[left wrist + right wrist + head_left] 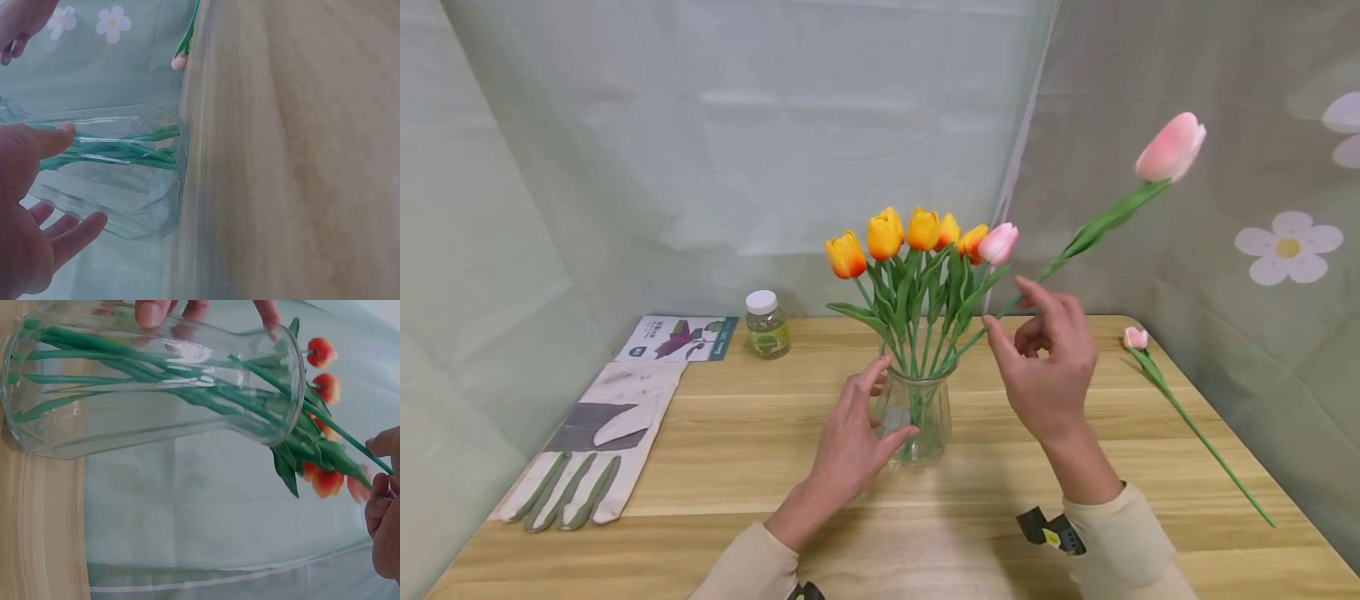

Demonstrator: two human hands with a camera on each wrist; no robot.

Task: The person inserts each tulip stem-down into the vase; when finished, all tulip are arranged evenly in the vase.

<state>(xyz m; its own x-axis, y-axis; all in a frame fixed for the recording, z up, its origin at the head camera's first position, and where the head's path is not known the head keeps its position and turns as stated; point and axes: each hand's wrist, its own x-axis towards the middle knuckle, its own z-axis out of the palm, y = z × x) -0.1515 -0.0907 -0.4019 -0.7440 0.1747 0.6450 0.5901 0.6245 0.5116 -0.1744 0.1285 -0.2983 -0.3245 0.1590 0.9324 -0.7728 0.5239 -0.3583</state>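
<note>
A clear glass vase (938,417) stands upright on the table, with several orange-yellow tulips (886,235) and one pink tulip (999,243) in it. My left hand (852,429) holds the vase from its left side, thumb across the near face and fingertips along the far side. Between thumb and fingers, my right hand (1051,362) pinches the stem of another pink tulip (1172,148) to the right of the vase. That stem slants down leftward, and the right wrist view shows its cut end (234,357) just inside the vase mouth.
One more pink tulip (1135,338) lies along the table's right side. White-and-grey work gloves (598,425) lie at the left, below a printed card (677,337). A small jar with a white lid (767,325) stands beside the card. Fabric walls enclose the table.
</note>
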